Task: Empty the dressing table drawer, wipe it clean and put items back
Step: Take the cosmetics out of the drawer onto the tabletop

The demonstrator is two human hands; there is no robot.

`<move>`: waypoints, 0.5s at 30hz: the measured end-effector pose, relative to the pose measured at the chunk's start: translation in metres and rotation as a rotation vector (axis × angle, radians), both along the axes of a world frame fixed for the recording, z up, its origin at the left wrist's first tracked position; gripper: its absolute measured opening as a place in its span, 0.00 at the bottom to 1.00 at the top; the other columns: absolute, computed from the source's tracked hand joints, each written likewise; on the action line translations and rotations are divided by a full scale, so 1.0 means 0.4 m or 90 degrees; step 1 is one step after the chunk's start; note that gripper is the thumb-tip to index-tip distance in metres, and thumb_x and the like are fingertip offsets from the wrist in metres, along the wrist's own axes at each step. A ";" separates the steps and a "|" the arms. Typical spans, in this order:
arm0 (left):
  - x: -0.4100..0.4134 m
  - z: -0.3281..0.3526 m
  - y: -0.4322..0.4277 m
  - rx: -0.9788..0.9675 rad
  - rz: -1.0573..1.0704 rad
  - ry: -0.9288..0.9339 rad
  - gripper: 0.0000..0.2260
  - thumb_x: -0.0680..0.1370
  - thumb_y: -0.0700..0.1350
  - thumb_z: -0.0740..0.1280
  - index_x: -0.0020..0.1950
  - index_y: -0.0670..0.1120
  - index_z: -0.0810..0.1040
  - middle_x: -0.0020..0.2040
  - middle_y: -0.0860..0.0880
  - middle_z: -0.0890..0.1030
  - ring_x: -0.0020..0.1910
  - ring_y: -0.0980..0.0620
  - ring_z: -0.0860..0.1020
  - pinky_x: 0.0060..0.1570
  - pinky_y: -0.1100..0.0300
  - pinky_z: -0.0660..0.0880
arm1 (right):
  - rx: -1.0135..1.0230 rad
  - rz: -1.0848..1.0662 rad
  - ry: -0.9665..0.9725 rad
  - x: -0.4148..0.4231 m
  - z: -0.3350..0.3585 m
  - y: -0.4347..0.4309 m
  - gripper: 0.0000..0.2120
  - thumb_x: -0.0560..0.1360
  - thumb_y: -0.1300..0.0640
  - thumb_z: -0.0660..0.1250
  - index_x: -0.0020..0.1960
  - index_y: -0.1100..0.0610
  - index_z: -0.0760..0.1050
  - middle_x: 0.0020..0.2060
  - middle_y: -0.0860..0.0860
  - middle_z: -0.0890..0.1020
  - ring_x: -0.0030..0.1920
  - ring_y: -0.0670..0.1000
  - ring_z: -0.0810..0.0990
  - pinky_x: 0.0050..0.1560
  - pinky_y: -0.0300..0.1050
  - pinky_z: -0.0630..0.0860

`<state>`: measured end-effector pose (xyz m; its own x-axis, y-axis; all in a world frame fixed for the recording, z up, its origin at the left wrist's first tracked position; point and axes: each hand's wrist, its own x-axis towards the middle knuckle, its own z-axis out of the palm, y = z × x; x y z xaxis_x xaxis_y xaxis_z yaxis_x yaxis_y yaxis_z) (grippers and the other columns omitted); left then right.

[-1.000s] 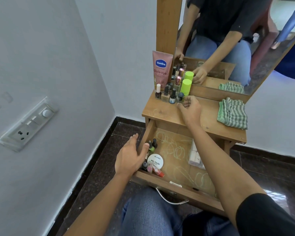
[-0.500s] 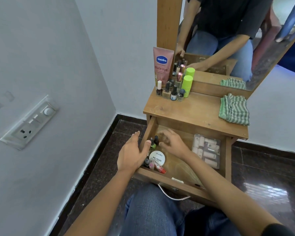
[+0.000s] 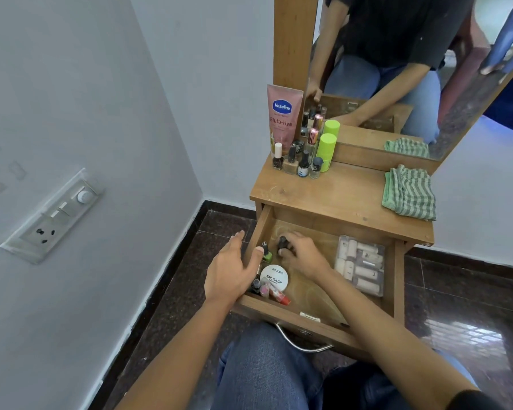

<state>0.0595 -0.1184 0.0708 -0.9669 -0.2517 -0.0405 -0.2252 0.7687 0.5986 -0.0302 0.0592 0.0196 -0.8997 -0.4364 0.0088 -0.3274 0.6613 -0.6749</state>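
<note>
Drawer (image 3: 323, 316) is pulled out under the tabletop; left hand (image 3: 231, 273), open, braces its side wall while the right hand (image 3: 301, 253) pinches a dark nail polish bottle (image 3: 282, 243) near that wall, probably lifting it out.

Drawer (image 3: 396, 279) mid floor open; bottles (image 3: 267, 287) crowd left, clear box (image 3: 360, 266) blocks right.

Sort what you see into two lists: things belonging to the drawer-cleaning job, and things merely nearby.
Job: drawer; dark bottle in right hand; green bottle; nail polish tub; clear box; striped cloth; left hand.
Nearby: wall socket; mirror.
</note>
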 end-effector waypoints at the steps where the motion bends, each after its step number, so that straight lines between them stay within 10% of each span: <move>1: 0.000 -0.001 0.000 0.001 0.000 0.001 0.30 0.79 0.64 0.58 0.77 0.50 0.63 0.73 0.48 0.71 0.71 0.49 0.71 0.63 0.51 0.71 | 0.003 0.001 0.018 0.003 0.018 0.005 0.05 0.74 0.61 0.67 0.49 0.59 0.74 0.43 0.49 0.75 0.42 0.50 0.74 0.44 0.47 0.73; 11: -0.002 -0.004 -0.003 -0.001 -0.005 0.009 0.30 0.79 0.64 0.58 0.77 0.50 0.63 0.74 0.49 0.70 0.72 0.49 0.69 0.64 0.51 0.70 | -0.215 -0.183 0.151 -0.081 0.267 0.098 0.05 0.74 0.56 0.70 0.47 0.56 0.76 0.38 0.48 0.80 0.37 0.43 0.76 0.35 0.30 0.70; 15: -0.001 -0.001 -0.002 0.002 0.001 0.006 0.30 0.79 0.64 0.58 0.77 0.50 0.63 0.73 0.48 0.72 0.70 0.48 0.71 0.63 0.50 0.72 | -0.188 -0.279 0.172 -0.161 0.243 0.139 0.06 0.72 0.55 0.69 0.45 0.55 0.75 0.41 0.52 0.80 0.41 0.50 0.77 0.38 0.41 0.72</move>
